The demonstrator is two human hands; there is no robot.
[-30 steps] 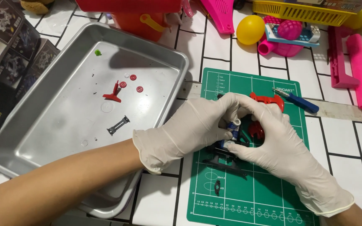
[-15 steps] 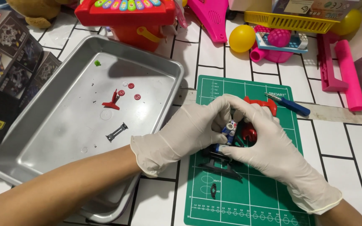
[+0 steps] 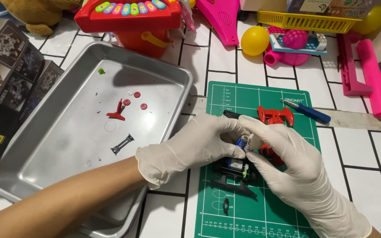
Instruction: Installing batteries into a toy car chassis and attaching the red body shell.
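Drawn closer together than a second ago, with the camera leaning in and the mat sliding toward mid-frame. Small blue-and-silver part (image 3: 242, 142), pinched between gloved fingertips just above a black toy car chassis (image 3: 237, 167) on the green cutting mat (image 3: 287, 211). Left hand (image 3: 190, 147) curled around from the side, fingers closed on the part; right hand (image 3: 296, 172) arched over it, thumb and forefinger pressed against the same piece (gloves hide the exact contact). Judged light, rigid and slippery under latex, probably easy to drop or snap at thin tabs; best gripped by the chassis's long sides, with the small part held at its ends. Red plastic body piece (image 3: 275, 115) lying on the mat just beyond the hands, blue-handled screwdriver (image 3: 307, 111) beside it at the mat's edge. Metal tray (image 3: 58, 145) to the left, holding a red bracket (image 3: 117, 113), three red washers (image 3: 136, 101) and a grey strut (image 3: 122, 144). Dark printed boxes (image 3: 5, 83) at far left. Red toy piano (image 3: 128, 17), yellow ball (image 3: 255, 40), yellow basket (image 3: 305, 21) and pink plastic toys (image 3: 369, 75) strewn across the white tiled surface (image 3: 358, 150) behind.
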